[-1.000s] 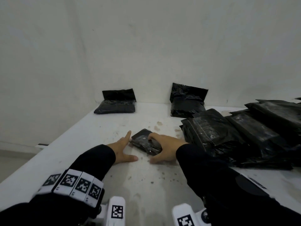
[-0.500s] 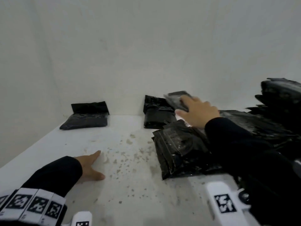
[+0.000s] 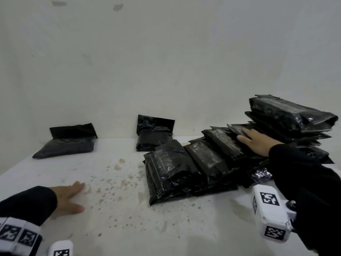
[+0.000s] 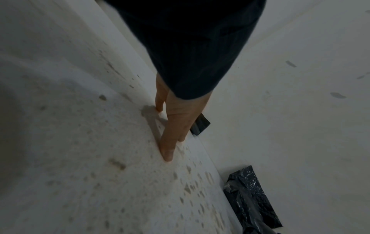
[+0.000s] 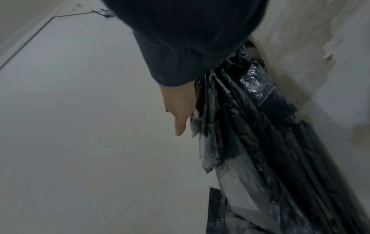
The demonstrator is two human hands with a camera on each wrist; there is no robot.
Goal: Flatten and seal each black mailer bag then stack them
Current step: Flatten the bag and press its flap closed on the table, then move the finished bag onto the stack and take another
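A row of overlapping black mailer bags (image 3: pixel 171 170) lies on the right half of the white table (image 3: pixel 129 228), running back to a taller stack (image 3: pixel 291 115) by the wall. My right hand (image 3: pixel 252 140) lies flat, fingers straight, on a bag in the back of that row (image 3: pixel 238 129). In the right wrist view the right hand (image 5: pixel 178 110) rests against the bags' edges (image 5: pixel 250 126), its fingers hidden. My left hand (image 3: pixel 72 197) lies open on bare table at the front left, holding nothing. In the left wrist view the left hand's (image 4: pixel 172 134) fingers are straight.
Two unsealed bags stand apart at the back wall, one at the left (image 3: pixel 68 143) and one in the middle (image 3: pixel 155 133). A crumpled bit of shiny film (image 3: pixel 262 175) lies by the row's near right end. Brown specks mark the tabletop. Walls close the back and left.
My right hand lifted the small bag from the table's middle, carried it right and now lies flat on it in the row. The view swung right. The left hand stayed on the table.
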